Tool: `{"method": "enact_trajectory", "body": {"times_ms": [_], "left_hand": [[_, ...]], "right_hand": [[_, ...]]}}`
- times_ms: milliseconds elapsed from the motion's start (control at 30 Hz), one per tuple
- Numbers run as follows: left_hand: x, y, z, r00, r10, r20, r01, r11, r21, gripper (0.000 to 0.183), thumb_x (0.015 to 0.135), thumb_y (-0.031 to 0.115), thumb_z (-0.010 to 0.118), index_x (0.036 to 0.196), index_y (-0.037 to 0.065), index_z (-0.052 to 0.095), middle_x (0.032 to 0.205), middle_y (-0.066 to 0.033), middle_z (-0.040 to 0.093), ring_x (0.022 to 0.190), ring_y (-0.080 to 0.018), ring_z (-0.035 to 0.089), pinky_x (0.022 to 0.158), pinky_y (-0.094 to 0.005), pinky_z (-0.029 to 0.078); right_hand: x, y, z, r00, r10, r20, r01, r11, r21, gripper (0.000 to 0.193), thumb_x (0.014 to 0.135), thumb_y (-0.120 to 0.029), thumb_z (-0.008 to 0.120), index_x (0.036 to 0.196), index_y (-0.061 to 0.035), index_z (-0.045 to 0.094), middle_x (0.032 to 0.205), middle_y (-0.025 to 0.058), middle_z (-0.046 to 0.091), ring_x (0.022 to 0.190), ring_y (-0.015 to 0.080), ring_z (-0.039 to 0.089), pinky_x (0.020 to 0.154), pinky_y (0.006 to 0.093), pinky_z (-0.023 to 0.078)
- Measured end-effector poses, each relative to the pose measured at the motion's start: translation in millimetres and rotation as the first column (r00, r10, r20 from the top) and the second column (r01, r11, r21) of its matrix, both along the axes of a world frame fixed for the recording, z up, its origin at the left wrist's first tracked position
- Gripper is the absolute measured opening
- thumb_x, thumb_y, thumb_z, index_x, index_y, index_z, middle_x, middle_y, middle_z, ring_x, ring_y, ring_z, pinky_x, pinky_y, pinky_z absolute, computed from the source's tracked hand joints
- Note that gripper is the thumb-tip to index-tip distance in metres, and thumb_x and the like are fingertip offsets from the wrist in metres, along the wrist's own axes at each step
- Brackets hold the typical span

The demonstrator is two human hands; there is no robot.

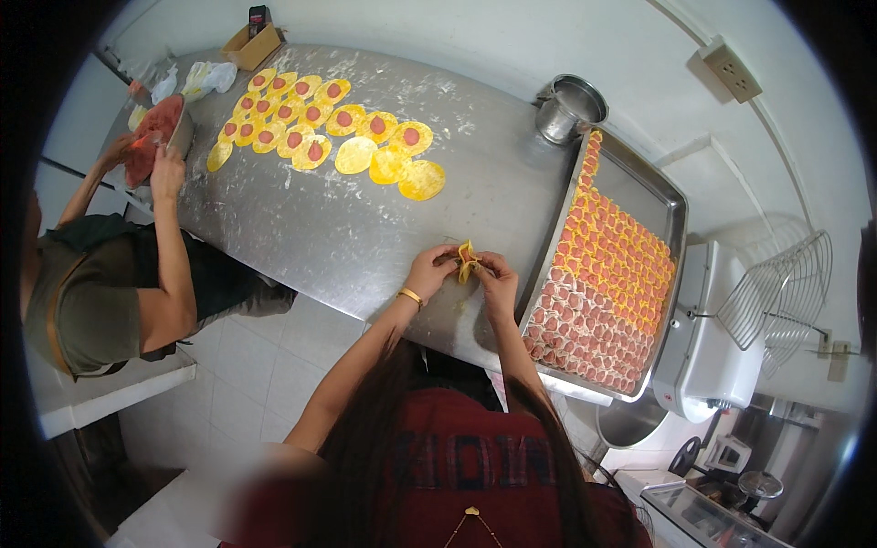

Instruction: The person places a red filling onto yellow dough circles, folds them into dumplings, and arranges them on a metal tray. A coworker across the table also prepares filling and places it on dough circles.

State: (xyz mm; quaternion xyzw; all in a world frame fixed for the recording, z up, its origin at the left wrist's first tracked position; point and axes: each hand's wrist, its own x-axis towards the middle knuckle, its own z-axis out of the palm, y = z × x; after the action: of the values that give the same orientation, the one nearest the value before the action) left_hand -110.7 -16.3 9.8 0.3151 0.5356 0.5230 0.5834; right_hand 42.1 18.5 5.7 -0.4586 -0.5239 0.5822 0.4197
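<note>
Over the near edge of the steel table point(502, 183), a yellow-wrapped dumpling point(467, 261) is pinched between the fingertips of both my hands. My left hand point(431, 271) grips its left side and my right hand point(497, 279) its right. The wrapper's edges stand up in folds, with some reddish filling showing. Ahead and to the left lie rows of round yellow wrappers point(421, 180), most with a dab of pink meat filling point(344, 119) on top. Close to my right hand, a metal tray point(546, 265) holds packed rows of open-topped dumplings point(612, 256), yellow farther back and paler in front.
At the left, another person point(100, 292) has both hands at a bowl point(183, 135) of pink meat. A metal pot point(571, 110) stands behind the tray. A small cardboard box point(251, 47) sits at the back left. Right of the tray are a white machine point(722, 356) and a wire guard point(776, 283).
</note>
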Motion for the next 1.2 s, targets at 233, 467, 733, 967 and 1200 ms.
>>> {"method": "enact_trajectory", "body": {"times_ms": [233,467,733,967,1200], "left_hand": [[7,0,11,0.951,0.188,0.244,-0.155,0.977,-0.147,0.013,0.086,0.002,0.057,0.099,0.003,0.057,0.096,-0.0019,0.058,0.091,-0.0124,0.058,0.08,-0.0251,0.049],[9,-8,29,0.916,0.224,0.334,-0.228,0.973,-0.029,0.016,0.085,0.002,0.059,0.1,0.004,0.055,0.095,-0.003,0.057,0.093,-0.0121,0.057,0.078,-0.0258,0.051],[-5,-14,17,0.92,0.057,-0.388,0.031,0.976,0.217,0.012,0.077,-0.004,0.062,0.088,0.001,0.06,0.105,-0.0058,0.059,0.091,-0.0166,0.06,0.078,-0.026,0.052],[0,-24,12,0.744,-0.004,-0.669,0.244,0.933,0.266,0.018,0.072,-0.004,0.066,0.085,0.003,0.055,0.1,-0.0107,0.063,0.085,-0.022,0.063,0.069,-0.0295,0.053],[14,-18,11,0.8,-0.059,-0.597,0.167,0.978,0.127,0.033,0.072,0.006,0.071,0.102,0.005,0.055,0.088,-0.011,0.065,0.081,-0.0276,0.064,0.072,-0.0352,0.051]], "right_hand": [[-7,-5,31,0.91,-0.156,-0.385,0.064,0.968,-0.242,0.018,0.081,0.002,0.063,0.099,0.0032,0.06,0.106,0.0094,0.06,0.099,0.0158,0.058,0.088,0.0259,0.045],[-1,-6,29,0.98,-0.07,-0.187,0.037,0.984,-0.174,0.027,0.081,0.004,0.061,0.108,0.0038,0.059,0.102,0.0085,0.063,0.096,0.0154,0.059,0.086,0.026,0.046],[16,5,21,0.983,0.121,0.137,-0.119,0.993,-0.021,0.037,0.075,0.005,0.064,0.111,0.0011,0.059,0.1,0.0075,0.064,0.092,0.0154,0.061,0.082,0.0276,0.049],[19,-5,21,0.92,0.204,0.336,-0.25,0.963,0.1,0.042,0.07,0.004,0.065,0.111,-0.0023,0.06,0.101,0.0124,0.063,0.094,0.0224,0.063,0.084,0.0309,0.051],[16,-5,26,0.827,0.166,0.537,-0.356,0.894,0.272,0.034,0.07,0.003,0.062,0.103,-0.0024,0.062,0.098,0.0154,0.062,0.086,0.0314,0.062,0.073,0.0366,0.05]]}}
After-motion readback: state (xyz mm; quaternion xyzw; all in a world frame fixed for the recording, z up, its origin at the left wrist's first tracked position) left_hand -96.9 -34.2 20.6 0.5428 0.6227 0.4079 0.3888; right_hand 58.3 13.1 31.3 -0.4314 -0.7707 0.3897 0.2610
